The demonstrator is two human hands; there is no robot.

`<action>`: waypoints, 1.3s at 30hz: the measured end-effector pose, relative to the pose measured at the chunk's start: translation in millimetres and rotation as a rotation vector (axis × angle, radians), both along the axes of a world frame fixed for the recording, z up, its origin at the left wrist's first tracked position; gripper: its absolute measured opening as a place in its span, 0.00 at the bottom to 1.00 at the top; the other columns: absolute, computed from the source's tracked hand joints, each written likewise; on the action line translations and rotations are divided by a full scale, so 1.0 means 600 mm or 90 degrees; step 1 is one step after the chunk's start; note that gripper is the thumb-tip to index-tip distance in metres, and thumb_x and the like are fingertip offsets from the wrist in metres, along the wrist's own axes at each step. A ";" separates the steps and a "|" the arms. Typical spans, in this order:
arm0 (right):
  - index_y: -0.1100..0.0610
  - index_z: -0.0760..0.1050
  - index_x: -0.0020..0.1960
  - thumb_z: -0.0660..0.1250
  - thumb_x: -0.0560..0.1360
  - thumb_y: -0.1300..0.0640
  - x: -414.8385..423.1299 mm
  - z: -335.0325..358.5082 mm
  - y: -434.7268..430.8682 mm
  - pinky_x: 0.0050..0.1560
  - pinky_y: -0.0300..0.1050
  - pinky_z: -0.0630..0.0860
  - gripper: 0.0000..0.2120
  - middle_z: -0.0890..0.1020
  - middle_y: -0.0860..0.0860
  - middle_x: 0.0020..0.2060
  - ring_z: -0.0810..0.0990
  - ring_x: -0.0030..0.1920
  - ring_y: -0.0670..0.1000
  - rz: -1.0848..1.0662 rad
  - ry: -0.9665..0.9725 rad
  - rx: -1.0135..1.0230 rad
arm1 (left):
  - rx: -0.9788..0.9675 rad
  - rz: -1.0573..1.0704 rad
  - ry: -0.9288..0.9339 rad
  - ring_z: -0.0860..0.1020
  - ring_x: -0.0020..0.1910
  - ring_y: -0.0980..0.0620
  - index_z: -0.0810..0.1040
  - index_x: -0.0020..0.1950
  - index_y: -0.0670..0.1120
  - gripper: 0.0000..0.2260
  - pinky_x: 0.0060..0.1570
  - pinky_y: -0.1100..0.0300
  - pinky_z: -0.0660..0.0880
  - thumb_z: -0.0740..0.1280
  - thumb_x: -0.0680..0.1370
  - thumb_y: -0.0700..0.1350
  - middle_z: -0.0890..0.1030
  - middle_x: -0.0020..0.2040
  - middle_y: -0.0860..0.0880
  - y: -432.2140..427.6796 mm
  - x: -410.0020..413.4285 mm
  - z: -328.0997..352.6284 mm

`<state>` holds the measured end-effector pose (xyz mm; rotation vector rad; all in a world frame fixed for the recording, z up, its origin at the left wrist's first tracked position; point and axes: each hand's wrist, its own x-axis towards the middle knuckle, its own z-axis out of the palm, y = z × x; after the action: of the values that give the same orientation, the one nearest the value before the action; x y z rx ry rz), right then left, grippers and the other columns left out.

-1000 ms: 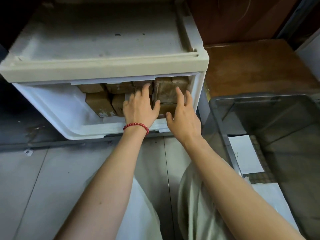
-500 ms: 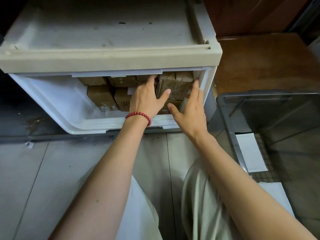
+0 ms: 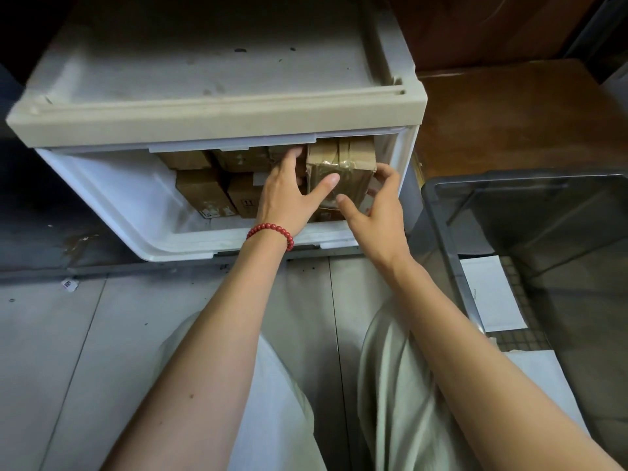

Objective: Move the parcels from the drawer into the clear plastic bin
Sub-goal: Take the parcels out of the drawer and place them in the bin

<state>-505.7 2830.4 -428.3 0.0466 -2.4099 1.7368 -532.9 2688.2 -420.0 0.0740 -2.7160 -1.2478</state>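
**Both hands on 1 taped parcel at the drawer's 3 o'clock end**

Grips the taped parcel (image 3: 339, 164) from 2 sides. Pinches with the left hand (image 3: 289, 195): thumb flat on the glossy front face, fingers tucked past the 9 o'clock edge and mostly hidden. Clasps with the right hand (image 3: 377, 205) at the 3 o'clock edge: fingers curled round the corner, thumb against the lower front. Neither hand slack, both closed on that 1 parcel.

Holds the parcel inside the open white drawer (image 3: 170, 239), at its 3 o'clock end, upright on edge. Top just under the beige cabinet frame (image 3: 217, 120), right side near the drawer wall. Cannot tell whether lifted clear of the brown parcel below or resting on it.

Toward 9 o'clock in the same drawer: 2 labelled parcels (image 3: 200, 192) side by side in front, and 2 back-row parcels (image 3: 185, 159) partly beneath the frame. On the left wrist, a red bead bracelet (image 3: 272, 231).

At 3 o'clock of the drawer, just beside it: the clear plastic bin (image 3: 441, 239), walls grey-tinted. No parcel visible in it. White sheets (image 3: 489, 294) seen through its side; inside or underneath, cannot tell.

At 1 o'clock, behind the bin: a brown wooden surface (image 3: 509, 113). At 6 o'clock: pale trouser knees (image 3: 390, 385) above grey floor tiles (image 3: 68, 334). On the tiles at 9 o'clock, well apart from the drawer's contents: a small white sticker (image 3: 69, 284).
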 end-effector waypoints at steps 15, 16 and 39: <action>0.54 0.63 0.71 0.69 0.76 0.55 0.091 0.044 0.017 0.40 0.25 0.72 0.26 0.71 0.52 0.64 0.78 0.53 0.49 0.138 -0.038 -0.001 | 0.052 0.020 -0.070 0.77 0.56 0.48 0.71 0.64 0.50 0.28 0.54 0.56 0.75 0.66 0.72 0.65 0.79 0.57 0.48 -0.041 0.125 0.039; 0.53 0.63 0.71 0.69 0.76 0.55 0.097 0.046 0.018 0.39 0.24 0.72 0.26 0.71 0.51 0.64 0.78 0.54 0.49 0.156 -0.036 0.007 | 0.062 0.022 -0.069 0.77 0.56 0.49 0.71 0.63 0.50 0.29 0.54 0.55 0.75 0.68 0.70 0.66 0.79 0.57 0.49 -0.041 0.137 0.042; 0.54 0.54 0.76 0.58 0.80 0.43 0.121 0.052 0.041 0.59 0.44 0.67 0.30 0.70 0.52 0.68 0.72 0.64 0.53 0.121 -0.190 0.069 | 0.223 0.120 -0.093 0.72 0.62 0.52 0.69 0.69 0.49 0.44 0.61 0.52 0.72 0.66 0.57 0.68 0.72 0.65 0.50 -0.099 0.270 0.088</action>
<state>-432.9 2855.3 -397.0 0.0333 -2.7952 1.8010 -370.9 2629.0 -367.1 0.4658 -2.4967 -1.6984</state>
